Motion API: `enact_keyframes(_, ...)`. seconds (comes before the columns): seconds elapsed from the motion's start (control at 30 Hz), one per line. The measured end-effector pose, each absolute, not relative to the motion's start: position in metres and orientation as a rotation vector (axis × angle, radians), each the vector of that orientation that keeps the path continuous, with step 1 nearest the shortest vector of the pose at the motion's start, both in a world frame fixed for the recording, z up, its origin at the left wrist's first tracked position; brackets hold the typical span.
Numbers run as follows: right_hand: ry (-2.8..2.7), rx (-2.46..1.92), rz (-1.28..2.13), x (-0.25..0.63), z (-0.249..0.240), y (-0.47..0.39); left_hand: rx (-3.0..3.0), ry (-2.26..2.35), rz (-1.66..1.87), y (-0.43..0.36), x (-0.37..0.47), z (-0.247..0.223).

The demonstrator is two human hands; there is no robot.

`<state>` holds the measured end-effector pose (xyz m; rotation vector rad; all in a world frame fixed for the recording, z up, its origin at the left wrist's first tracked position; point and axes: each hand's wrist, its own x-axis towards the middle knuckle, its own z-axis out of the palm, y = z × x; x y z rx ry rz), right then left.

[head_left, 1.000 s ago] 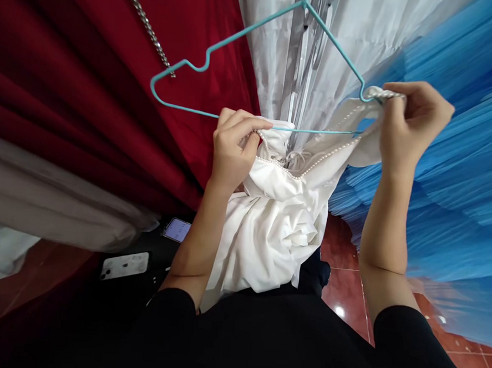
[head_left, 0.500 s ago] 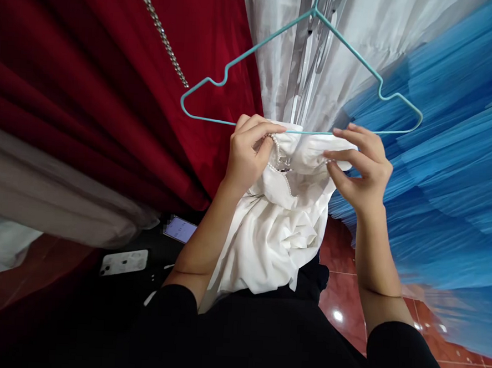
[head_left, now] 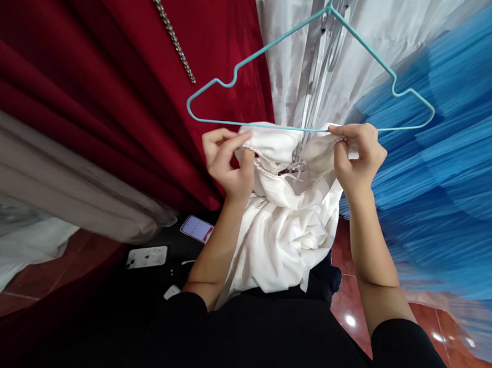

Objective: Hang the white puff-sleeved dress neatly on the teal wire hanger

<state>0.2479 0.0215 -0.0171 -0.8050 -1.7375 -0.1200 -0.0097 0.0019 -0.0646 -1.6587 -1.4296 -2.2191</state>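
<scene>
Pinching a pearl-trimmed white cloth garment thumb to finger in my left hand and right hand; its top points away, at the turquoise wire hanger, long axis running toward me.

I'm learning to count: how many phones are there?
2, on the black surface: a white-backed phone, and a lit-screen phone farther forward. More may be hidden.
</scene>
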Motion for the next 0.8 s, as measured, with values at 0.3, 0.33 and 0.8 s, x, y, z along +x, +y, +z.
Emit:
enact_keyframes(0.3, -1.729, -0.86, -0.134, 0.25, -0.005, 0.012, -1.464, -1.124, -2.294, 0.047, -0.119, -0.048)
enact_keyframes(0.33, -1.72, -0.844, -0.13, 0.249, -0.002, 0.01, -1.568, -1.084, -2.221, 0.052, -0.128, -0.034)
enact_keyframes(0.8, -1.763, -0.934, -0.128, 0.247, -0.007, 0.009, -2.119, -1.07, -1.999, 0.033, -0.043, 0.055)
